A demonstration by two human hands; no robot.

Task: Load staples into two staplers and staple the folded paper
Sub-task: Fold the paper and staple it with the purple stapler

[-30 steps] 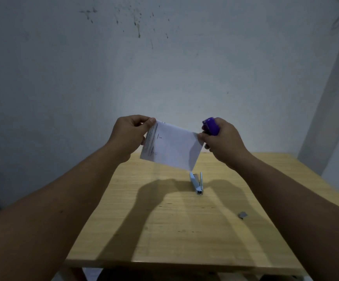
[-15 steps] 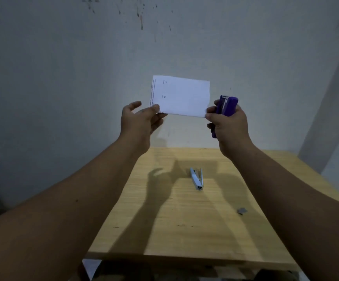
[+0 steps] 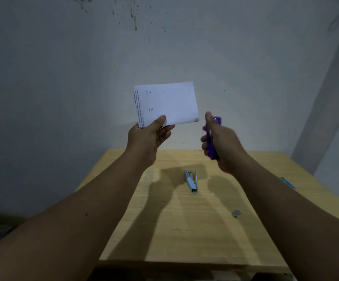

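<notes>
My left hand [image 3: 149,136] pinches the lower left corner of the folded white paper [image 3: 168,103] and holds it upright in front of the wall. My right hand [image 3: 222,142] grips a purple stapler [image 3: 212,142] just right of the paper, apart from it. A light blue stapler [image 3: 192,181] lies on the wooden table [image 3: 184,230] below, its arm slightly raised.
A small grey clump, perhaps staples [image 3: 236,213], lies on the table's right part. A blue object [image 3: 288,183] sits at the table's right edge. A grey wall stands right behind the table.
The paper was lifted from chest height to upright in front of the wall. The purple stapler has come off the paper's right edge and moved down and right.
</notes>
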